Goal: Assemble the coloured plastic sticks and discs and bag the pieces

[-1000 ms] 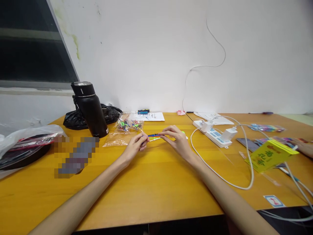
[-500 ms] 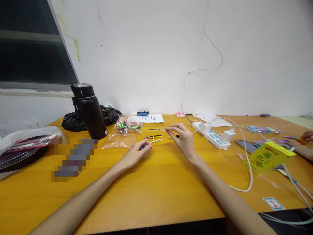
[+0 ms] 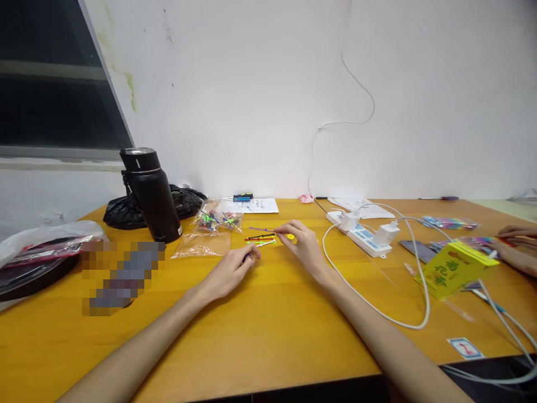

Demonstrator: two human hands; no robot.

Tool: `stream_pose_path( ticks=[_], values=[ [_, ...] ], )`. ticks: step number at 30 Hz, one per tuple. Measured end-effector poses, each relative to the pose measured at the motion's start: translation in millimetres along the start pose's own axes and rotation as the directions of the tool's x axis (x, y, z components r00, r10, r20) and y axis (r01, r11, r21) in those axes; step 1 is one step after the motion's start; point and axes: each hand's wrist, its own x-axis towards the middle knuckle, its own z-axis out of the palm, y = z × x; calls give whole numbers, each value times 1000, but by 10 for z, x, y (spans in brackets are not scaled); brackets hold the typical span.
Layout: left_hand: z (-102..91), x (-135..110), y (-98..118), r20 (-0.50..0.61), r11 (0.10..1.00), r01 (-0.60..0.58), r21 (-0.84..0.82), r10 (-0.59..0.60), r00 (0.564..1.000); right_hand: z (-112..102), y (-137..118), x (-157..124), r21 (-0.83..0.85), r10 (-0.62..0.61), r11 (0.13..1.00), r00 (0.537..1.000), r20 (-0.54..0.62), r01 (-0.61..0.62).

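My right hand (image 3: 302, 249) pinches the end of a thin blue-purple plastic stick (image 3: 260, 229) between thumb and fingers. Just below that stick lie several slim plastic pieces, among them a red and black one (image 3: 258, 237) and a green and white one (image 3: 264, 243). A small round yellow piece (image 3: 290, 238) shows beside the right fingers. My left hand (image 3: 230, 271) is closed around a small blue piece (image 3: 245, 258), mostly hidden by the fingers, close to the front of those pieces.
Behind the left hand lie clear bags (image 3: 216, 221) with colourful parts. A black bottle (image 3: 151, 196) stands at left. To the right are a white power strip (image 3: 364, 240), looping white cables and a yellow box (image 3: 455, 268). Another person's hands (image 3: 518, 252) are at the far right.
My right hand has lowered and moved slightly left, bringing the blue-purple stick down toward the pieces on the table. The left hand stays about where it was. The white cable's loop looks wider.
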Motion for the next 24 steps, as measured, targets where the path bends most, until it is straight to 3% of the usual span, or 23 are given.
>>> stream_pose_path(
  ticks=[5, 9, 24],
  values=[
    [-2, 31, -83, -135, 998, 48, -41, -53, 989, 187, 54, -77, -72, 24, 997, 987, 159, -13],
    [-8, 53, -118, -191, 990, 93, -102, -111, 975, 249, 93, -93, -90, 40, 996, 975, 220, -20],
    [68, 87, -189, -193, 945, -8, -328, -59, 979, 309, 156, -44, -89, 56, 995, 988, 146, -43]
  ],
)
